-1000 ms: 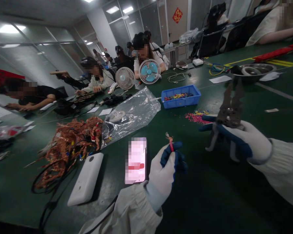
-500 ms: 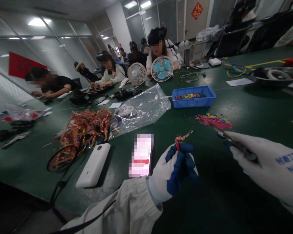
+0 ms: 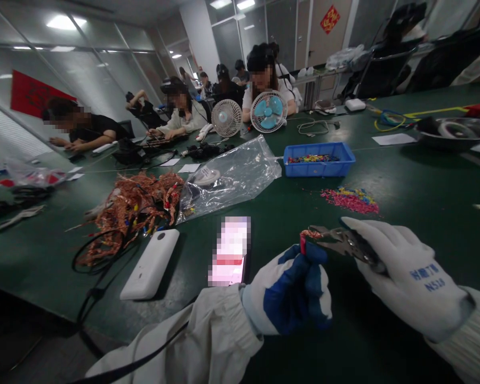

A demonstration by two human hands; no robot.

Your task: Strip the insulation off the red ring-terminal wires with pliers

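My left hand (image 3: 294,290), in a white and blue glove, is closed around a short red wire piece (image 3: 304,242) whose bare copper end sticks up. My right hand (image 3: 408,274), also gloved, grips metal wire-stripping pliers (image 3: 342,242) whose jaws touch the copper end of the wire. Both hands hover over the dark green table (image 3: 404,176) near its front edge. A phone (image 3: 231,250) with a lit screen lies just left of my left hand.
A white power bank (image 3: 150,264) and a tangle of copper wires (image 3: 130,208) lie at left. A clear plastic bag (image 3: 232,176), a blue bin (image 3: 319,159), a pile of coloured insulation bits (image 3: 350,198), a metal bowl (image 3: 454,130) and two small fans (image 3: 269,111) stand farther back. Other people sit along the table's far side.
My right hand brought the pliers down from upright and leftward until their jaws met the wire's copper tip. My left hand stayed closed on the wire and dropped slightly.
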